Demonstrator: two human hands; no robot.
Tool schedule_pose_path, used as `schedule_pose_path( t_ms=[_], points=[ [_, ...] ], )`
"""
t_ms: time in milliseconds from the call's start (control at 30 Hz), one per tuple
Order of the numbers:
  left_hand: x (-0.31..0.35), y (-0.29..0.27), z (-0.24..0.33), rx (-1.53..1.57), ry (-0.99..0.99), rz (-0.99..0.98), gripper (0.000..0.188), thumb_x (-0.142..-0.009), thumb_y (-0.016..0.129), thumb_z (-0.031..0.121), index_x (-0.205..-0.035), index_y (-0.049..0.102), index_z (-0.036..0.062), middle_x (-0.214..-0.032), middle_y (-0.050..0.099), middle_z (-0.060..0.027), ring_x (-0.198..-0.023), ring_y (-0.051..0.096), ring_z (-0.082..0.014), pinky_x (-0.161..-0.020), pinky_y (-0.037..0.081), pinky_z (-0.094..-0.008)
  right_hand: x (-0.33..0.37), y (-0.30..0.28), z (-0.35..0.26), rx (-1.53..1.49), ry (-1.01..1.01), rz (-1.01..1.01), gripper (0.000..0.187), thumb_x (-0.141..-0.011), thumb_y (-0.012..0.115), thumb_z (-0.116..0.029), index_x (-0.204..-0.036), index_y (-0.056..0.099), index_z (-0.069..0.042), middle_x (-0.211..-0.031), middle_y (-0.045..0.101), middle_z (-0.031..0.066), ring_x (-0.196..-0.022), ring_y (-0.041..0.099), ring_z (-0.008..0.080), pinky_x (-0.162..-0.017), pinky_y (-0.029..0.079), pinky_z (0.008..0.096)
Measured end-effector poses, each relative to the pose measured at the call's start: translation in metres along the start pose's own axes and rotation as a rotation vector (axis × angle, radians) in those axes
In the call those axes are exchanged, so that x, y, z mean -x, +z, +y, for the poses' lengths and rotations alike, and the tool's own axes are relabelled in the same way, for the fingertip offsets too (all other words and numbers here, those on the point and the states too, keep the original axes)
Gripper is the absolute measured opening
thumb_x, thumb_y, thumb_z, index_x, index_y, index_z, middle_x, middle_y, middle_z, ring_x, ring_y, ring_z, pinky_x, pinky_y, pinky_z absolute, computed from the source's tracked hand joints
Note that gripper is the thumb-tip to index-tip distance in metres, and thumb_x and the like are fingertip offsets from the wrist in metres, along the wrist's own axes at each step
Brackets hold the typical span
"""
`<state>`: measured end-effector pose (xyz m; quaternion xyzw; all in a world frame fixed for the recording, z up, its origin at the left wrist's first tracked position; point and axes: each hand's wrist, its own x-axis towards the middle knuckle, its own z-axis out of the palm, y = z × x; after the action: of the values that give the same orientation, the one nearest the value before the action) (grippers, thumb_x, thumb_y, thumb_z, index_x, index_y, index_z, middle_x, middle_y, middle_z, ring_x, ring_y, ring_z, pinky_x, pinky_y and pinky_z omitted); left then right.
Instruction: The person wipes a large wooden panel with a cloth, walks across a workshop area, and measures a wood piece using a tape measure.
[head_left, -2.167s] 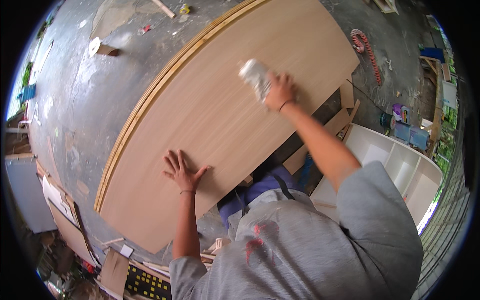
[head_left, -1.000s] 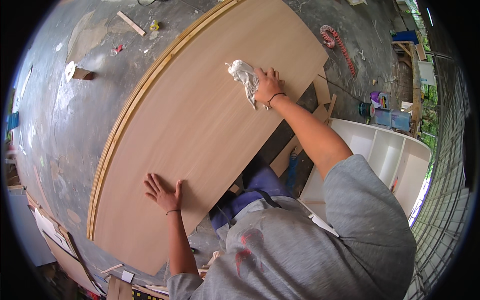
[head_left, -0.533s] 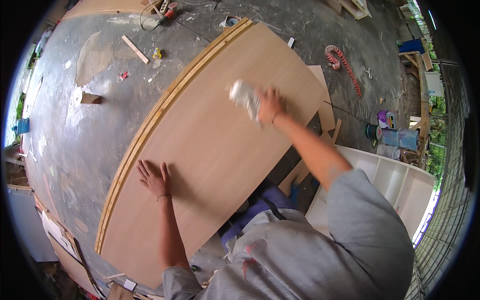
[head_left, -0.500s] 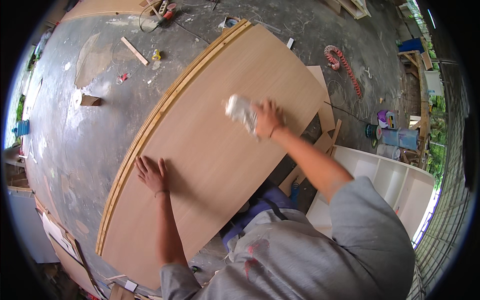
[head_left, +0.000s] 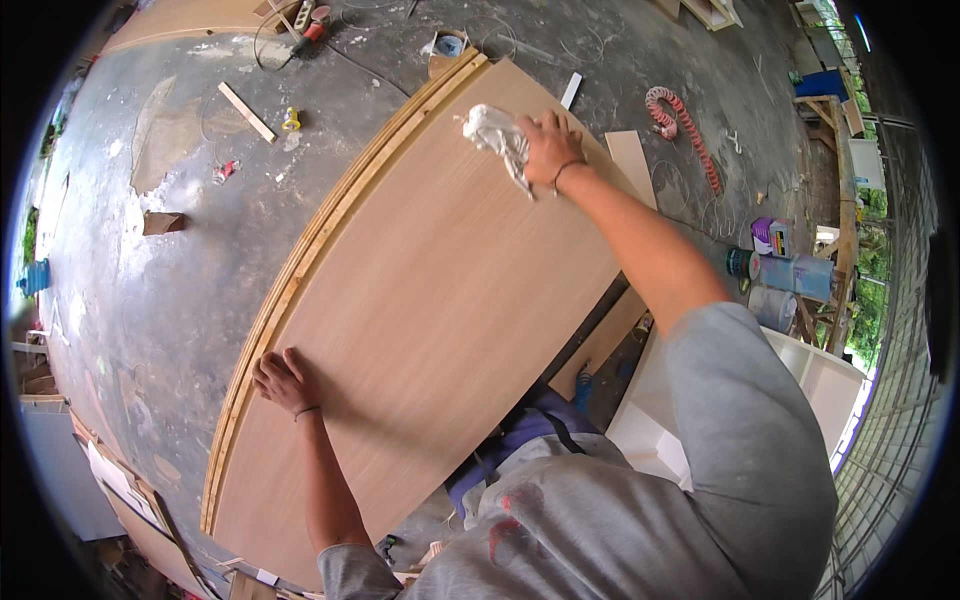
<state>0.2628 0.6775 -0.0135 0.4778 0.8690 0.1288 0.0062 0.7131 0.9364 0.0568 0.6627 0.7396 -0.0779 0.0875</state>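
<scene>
A long wooden panel [head_left: 420, 300] with pale, fine-grained facing lies in front of me, with raw wood strips [head_left: 330, 215] along its left edge. Bunched in my right hand [head_left: 552, 150] is a crumpled white rag [head_left: 492, 130], pressed to the panel's face towards its far end. Part of the rag trails loose below the fingers. My left hand [head_left: 285, 382] rests on the panel beside its left edge, fingers apart and slightly bent, holding nothing.
A white shelf unit [head_left: 650, 415] stands close on my right. Beyond it are plastic containers [head_left: 797, 277] and a coiled red hose [head_left: 685, 130]. Wood offcuts [head_left: 163, 223] and a power tool with a cord [head_left: 314, 32] lie on the concrete floor [head_left: 230, 270].
My right hand has carried the rag up across the panel to nearer its far end. The left hand has shifted slightly down and left, closer to the panel's edge.
</scene>
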Motion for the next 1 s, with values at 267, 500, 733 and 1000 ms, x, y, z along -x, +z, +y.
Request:
schedule_pose_path(
  t_ms=[267,500,733,1000],
  points=[
    [-0.002,-0.01,-0.002,-0.024,-0.04,-0.036,0.037,-0.085,0.05,0.042,-0.101,0.051,0.0082,-0.111,0.049,-0.013,-0.108,0.042,-0.0352,-0.091,0.03,-0.0482,0.068,0.026,-0.003,-0.011,-0.237,-0.086,0.059,-0.067,0.065,-0.028,-0.122,0.045,-0.023,-0.119,0.039,0.015,-0.116,0.035,0.0344,-0.09,0.033,0.0525],
    [-0.002,-0.006,-0.004,0.009,-0.022,-0.036,0.034,-0.085,0.051,0.04,-0.098,0.051,0.0083,-0.111,0.049,-0.0129,-0.11,0.041,-0.0333,-0.091,0.029,-0.0468,-0.054,-0.013,0.005,0.018,-0.044,0.023,0.054,-0.07,0.063,-0.027,-0.12,0.042,-0.021,-0.12,0.041,0.0164,-0.116,0.037,0.0359,-0.093,0.034,0.0539],
    [0.001,-0.001,-0.007,-0.023,0.032,0.059,0.037,-0.085,0.05,0.041,-0.1,0.05,0.008,-0.109,0.049,-0.0122,-0.109,0.042,-0.0328,-0.093,0.029,-0.0464,-0.026,0.004,-0.054,-0.025,-0.083,-0.186,0.078,-0.065,0.069,-0.032,-0.133,0.032,-0.02,-0.131,0.033,0.0195,-0.123,0.032,0.0357,-0.095,0.032,0.0545],
    [0.006,-0.003,-0.008,0.0,0.002,-0.016,0.039,-0.084,0.051,0.044,-0.101,0.051,0.0084,-0.112,0.049,-0.0122,-0.11,0.042,-0.032,-0.094,0.028,-0.0456,0.047,0.014,-0.124,-0.031,-0.313,-0.045,0.055,-0.068,0.061,-0.022,-0.121,0.046,-0.019,-0.11,0.042,0.0173,-0.106,0.04,0.0359,-0.083,0.034,0.0533]
  ],
)
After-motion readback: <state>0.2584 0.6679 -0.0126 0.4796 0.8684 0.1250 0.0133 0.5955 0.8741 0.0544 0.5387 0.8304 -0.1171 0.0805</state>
